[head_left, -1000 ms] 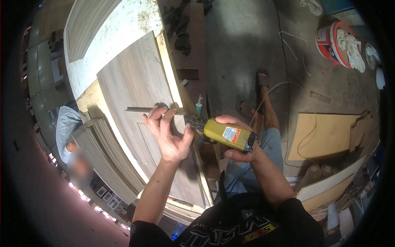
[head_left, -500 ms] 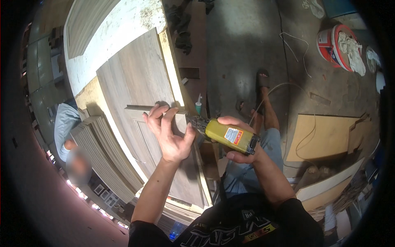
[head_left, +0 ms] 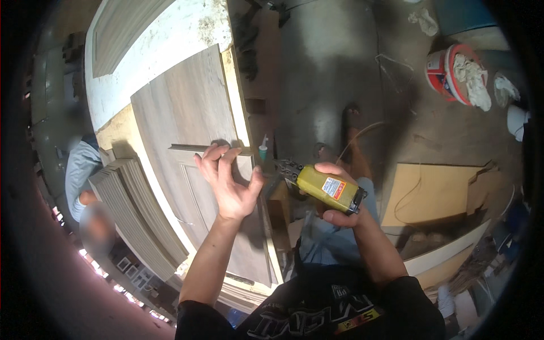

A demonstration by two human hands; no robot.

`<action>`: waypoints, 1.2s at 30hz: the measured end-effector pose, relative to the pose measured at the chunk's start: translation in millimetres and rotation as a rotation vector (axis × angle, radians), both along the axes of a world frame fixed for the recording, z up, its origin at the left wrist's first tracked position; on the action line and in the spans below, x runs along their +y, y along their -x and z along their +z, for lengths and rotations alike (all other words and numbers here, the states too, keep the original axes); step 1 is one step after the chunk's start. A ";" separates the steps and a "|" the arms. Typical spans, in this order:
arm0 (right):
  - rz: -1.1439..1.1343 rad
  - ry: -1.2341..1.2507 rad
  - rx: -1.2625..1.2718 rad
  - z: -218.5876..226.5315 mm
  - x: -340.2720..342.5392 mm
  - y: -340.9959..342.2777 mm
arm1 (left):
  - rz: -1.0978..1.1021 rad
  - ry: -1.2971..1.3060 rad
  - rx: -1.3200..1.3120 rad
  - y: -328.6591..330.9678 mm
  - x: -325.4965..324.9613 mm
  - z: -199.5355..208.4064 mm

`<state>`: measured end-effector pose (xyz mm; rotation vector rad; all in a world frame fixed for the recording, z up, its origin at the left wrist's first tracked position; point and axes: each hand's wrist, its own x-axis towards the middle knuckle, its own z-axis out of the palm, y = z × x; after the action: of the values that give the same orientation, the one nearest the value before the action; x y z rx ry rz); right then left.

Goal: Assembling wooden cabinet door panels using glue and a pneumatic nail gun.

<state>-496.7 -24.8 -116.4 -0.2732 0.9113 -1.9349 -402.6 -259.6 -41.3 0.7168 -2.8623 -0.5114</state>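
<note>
Currently: framed panel (head_left: 195, 187), one, atop a board (head_left: 181, 93) by the desk's (head_left: 199, 25) right edge; left hand (head_left: 231, 190) at its corner, grip apart; green tool (head_left: 326, 182), one, beyond that edge, right hand's (head_left: 352, 217) grip clamped around it.

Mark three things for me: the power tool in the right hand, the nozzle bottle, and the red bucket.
Power tool (head_left: 324, 183), head view: middle of its yellow-green casing.
Nozzle bottle (head_left: 263, 153), head view: its teal body.
Red bucket (head_left: 437, 75), head view: its outer wall.
</note>
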 end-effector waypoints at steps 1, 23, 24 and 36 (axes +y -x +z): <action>0.017 -0.002 0.058 2.0 4.4 6.3 | 0.015 0.004 -0.004 0.8 0.8 1.3; 0.425 -0.161 0.028 36.3 -28.8 146.4 | 0.961 0.093 -0.060 4.5 40.2 -1.2; 0.468 -0.152 0.031 36.4 -30.5 149.3 | 0.979 0.087 -0.075 3.5 40.2 -3.8; 0.633 -0.005 -0.163 27.7 -59.3 139.3 | 0.723 -0.078 -0.025 11.1 76.0 -1.9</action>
<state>-636.0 -84.1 -88.7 -0.3467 0.6223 -1.3464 -413.7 -183.6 -43.2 1.6625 -2.3565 -0.4902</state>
